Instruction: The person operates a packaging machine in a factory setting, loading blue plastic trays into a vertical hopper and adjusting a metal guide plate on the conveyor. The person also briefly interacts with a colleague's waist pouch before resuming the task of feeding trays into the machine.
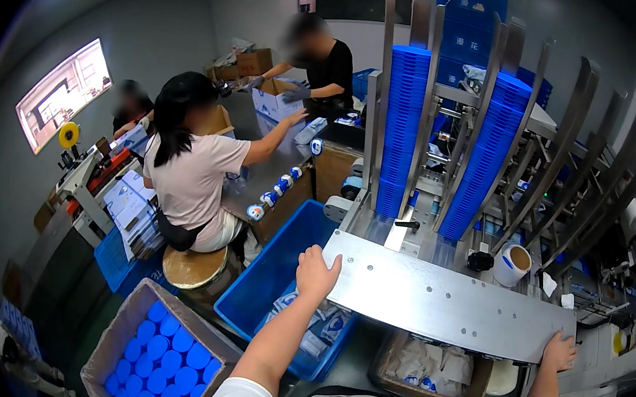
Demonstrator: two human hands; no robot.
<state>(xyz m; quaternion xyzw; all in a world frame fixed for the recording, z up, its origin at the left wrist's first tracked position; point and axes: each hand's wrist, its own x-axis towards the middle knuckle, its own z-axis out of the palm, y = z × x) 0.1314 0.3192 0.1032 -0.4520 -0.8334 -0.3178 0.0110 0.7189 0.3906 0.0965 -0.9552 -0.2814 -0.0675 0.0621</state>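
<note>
My left hand rests at the left end of a long silver metal plate, its thumb spread from the fingers. At the plate's right end, my right hand lies against the corner with its fingers extended. Neither hand appears to hold anything. The plate forms the front of a machine. Behind it, tall metal guide rails hold a stack of blue round lids and a second, leaning stack of blue lids. A white roll stands on the machine near my right hand.
A blue bin with packets inside stands beside my left forearm. Below the plate is a box of white packets. A carton of blue round lids sits at lower left. A seated person and another person work at a table.
</note>
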